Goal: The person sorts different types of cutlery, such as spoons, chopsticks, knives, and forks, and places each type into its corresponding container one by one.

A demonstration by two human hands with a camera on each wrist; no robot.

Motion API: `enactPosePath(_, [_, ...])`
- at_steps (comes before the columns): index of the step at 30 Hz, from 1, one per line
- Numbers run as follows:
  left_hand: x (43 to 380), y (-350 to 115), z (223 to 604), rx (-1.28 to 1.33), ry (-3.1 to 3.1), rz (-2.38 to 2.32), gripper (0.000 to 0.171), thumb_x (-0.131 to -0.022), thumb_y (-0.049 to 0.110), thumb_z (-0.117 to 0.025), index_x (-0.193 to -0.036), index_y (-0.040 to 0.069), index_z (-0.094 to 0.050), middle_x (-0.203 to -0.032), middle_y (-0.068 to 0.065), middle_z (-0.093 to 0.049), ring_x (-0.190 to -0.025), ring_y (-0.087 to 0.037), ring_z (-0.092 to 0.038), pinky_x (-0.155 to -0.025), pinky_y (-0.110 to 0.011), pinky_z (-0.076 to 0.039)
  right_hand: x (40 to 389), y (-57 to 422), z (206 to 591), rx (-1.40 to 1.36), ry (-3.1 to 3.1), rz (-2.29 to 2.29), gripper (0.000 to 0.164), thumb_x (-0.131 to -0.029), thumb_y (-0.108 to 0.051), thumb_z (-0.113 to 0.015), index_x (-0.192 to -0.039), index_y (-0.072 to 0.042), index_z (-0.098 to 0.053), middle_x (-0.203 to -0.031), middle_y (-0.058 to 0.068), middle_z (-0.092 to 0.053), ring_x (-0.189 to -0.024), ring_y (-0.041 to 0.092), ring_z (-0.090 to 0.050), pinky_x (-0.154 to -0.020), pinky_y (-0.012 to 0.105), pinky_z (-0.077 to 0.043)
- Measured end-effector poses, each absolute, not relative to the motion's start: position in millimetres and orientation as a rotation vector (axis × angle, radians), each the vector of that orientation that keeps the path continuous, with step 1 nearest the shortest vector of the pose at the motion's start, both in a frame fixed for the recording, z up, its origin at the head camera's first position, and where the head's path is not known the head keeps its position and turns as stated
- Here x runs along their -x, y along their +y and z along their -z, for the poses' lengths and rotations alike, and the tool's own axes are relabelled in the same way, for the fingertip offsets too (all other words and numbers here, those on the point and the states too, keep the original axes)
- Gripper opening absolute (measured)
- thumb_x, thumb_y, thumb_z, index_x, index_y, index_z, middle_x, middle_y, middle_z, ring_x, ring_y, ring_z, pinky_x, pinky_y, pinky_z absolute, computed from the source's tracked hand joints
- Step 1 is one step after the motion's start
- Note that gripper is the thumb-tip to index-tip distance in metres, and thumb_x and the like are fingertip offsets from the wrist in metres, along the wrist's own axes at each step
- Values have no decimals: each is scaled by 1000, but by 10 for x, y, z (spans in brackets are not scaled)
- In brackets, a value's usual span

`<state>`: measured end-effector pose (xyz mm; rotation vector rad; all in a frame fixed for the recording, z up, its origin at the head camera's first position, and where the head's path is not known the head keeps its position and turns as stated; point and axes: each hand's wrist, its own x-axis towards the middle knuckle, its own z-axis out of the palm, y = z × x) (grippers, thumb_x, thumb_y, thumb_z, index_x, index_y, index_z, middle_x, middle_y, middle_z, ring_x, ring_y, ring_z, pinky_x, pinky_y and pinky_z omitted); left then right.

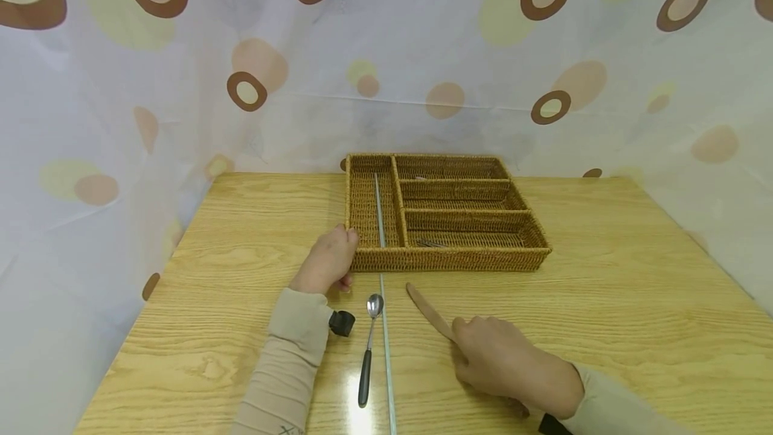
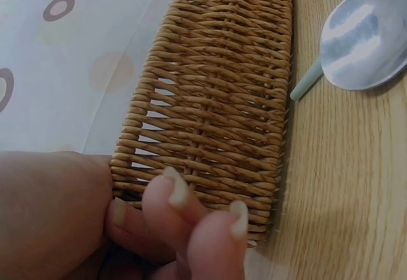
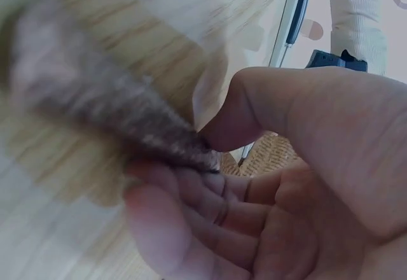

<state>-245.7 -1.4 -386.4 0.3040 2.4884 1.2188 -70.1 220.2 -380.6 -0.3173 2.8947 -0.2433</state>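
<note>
A wicker cutlery tray (image 1: 449,260) stands towards the far side of the wooden table. My left hand (image 1: 329,257) grips its front left corner; in the left wrist view some fingertips (image 2: 172,188) curl beside the woven wall. My right hand (image 1: 498,354) holds a knife (image 1: 429,311) low over the table, its tip pointing at the tray's front. Close up in the right wrist view, a blurred, speckled grey part of the knife (image 3: 95,83) juts from between thumb and fingers. Between the hands lies a black-handled spoon (image 1: 365,371), bowl towards the tray.
A thin pale-green strip (image 1: 387,354) runs along the table beside the spoon, and another pale length (image 1: 378,203) lies in the tray's left compartment. Some metal cutlery (image 1: 431,244) shows in the front compartment. A patterned curtain (image 1: 386,119) hangs behind the table.
</note>
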Motion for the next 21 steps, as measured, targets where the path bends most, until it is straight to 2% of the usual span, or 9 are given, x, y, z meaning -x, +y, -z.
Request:
enactPosePath(5, [2451, -18, 3853, -296, 2482, -1220, 52, -108, 32, -24, -141, -4, -39, -66, -10, -52, -45, -20, -56, -45, -32, -56, 682, 2282, 3793, 351, 2862, 296, 14, -77, -9, -69, -85, -7, -58, -64, -2, -49, -51, 9, -42, -41, 21, -36])
enactPosePath(13, [2446, -15, 3856, -308, 2479, -1225, 54, -108, 32, -24, -146, -5, -35, -66, -10, -52, -45, -20, -55, -46, -32, -57, 690, 2509, 3684, 448, 2725, 577, 17, -77, -5, -66, -80, -13, -51, -62, -8, -42, -52, 1, -34, -43, 13, -30])
enactPosePath(17, [2453, -16, 3860, -317, 2483, -1219, 54, -108, 32, -24, -146, -5, -34, -67, -10, -52, -45, -20, -56, -46, -32, -57, 718, 2616, 3607, 476, 2679, 631, 20, -78, -2, -65, -80, -14, -49, -61, -11, -37, -52, 0, -31, -44, 13, -27])
enactPosePath(21, [2448, -19, 3858, -311, 2483, -1216, 55, -108, 32, -24, -148, -5, -33, -67, -9, -51, -45, -20, -56, -46, -31, -56, 755, 2714, 3545, 506, 2613, 668, 22, -80, -1, -65, -84, -14, -48, -65, -10, -39, -55, 0, -33, -47, 15, -29])
